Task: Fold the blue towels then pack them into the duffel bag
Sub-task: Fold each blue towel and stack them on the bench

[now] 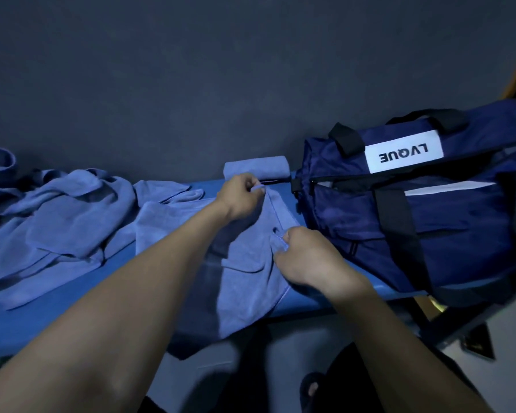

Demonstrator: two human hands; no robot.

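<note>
The left hand (241, 195) is curled, pinching a far corner of a blue towel (251, 263) between thumb and fingers, just in front of a folded towel (256, 166) that lies at the far edge of the surface (57, 317). The right hand (306, 254) is nearer and a little to the right, its fingers likewise closed on an edge of the same towel, gathering a small bunch of cloth. The held towel stretches between the two hands and runs back toward the person, its near end hanging over the near edge of the blue surface. Directly to the right of both hands, and close to them, sits the navy duffel bag (414, 210) with black straps and a white label reading LVQUE, upside down from this view; its zipper runs along the side facing the hands, but whether it is open cannot be told. To the left of the held towel, another towel lies partly flattened, and farther left a rumpled heap of blue towels (51, 216) spreads across the surface. A dark wall (221, 70) rises behind everything.
</note>
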